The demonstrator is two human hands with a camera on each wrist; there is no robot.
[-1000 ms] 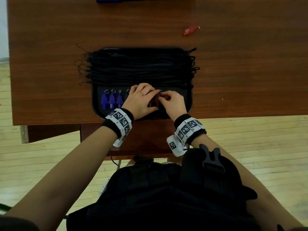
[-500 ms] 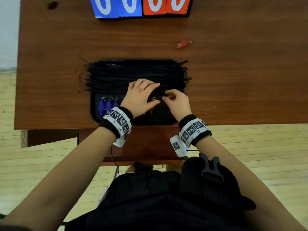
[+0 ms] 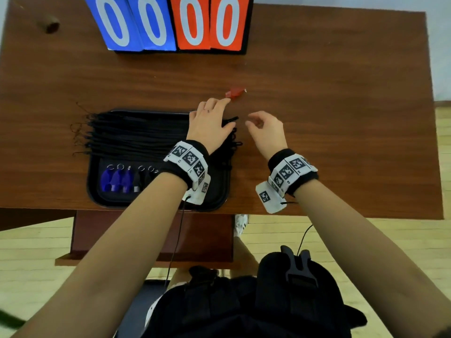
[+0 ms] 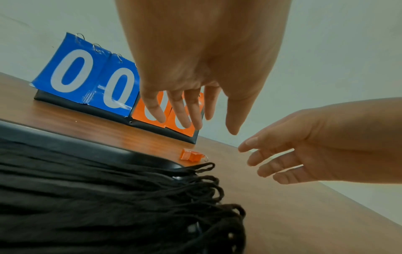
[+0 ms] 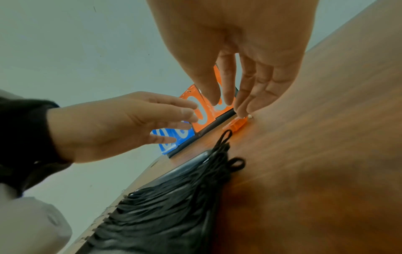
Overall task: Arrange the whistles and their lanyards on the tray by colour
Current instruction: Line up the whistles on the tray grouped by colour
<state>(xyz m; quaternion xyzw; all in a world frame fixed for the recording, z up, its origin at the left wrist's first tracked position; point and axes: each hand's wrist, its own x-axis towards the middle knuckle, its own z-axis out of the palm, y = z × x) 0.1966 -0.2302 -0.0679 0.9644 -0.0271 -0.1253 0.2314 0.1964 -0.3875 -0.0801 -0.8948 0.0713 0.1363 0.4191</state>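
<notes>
A red whistle (image 3: 234, 92) lies on the bare table just beyond the far right corner of the black tray (image 3: 97, 198). My left hand (image 3: 214, 111) stretches flat over that corner, its fingertips a little short of the whistle (image 4: 191, 155). To its right my right hand (image 3: 258, 123) hovers with loosely curled fingers and holds nothing. Black lanyards (image 3: 136, 135) lie in rows across the tray's far half. Blue whistles (image 3: 117, 179) and black whistles (image 3: 142, 179) stand in the near row. My left wrist hides the rest of that row.
A blue and red scoreboard (image 3: 170, 23) showing zeros stands at the table's far edge. A small dark object (image 3: 50, 24) sits at the far left corner. Lanyard loops (image 5: 226, 137) hang over the tray's right side. The tray sits at the table's near edge.
Both hands have left the tray's near row, where they were handling a red whistle, and moved up and to the right toward the red whistle on the table.
</notes>
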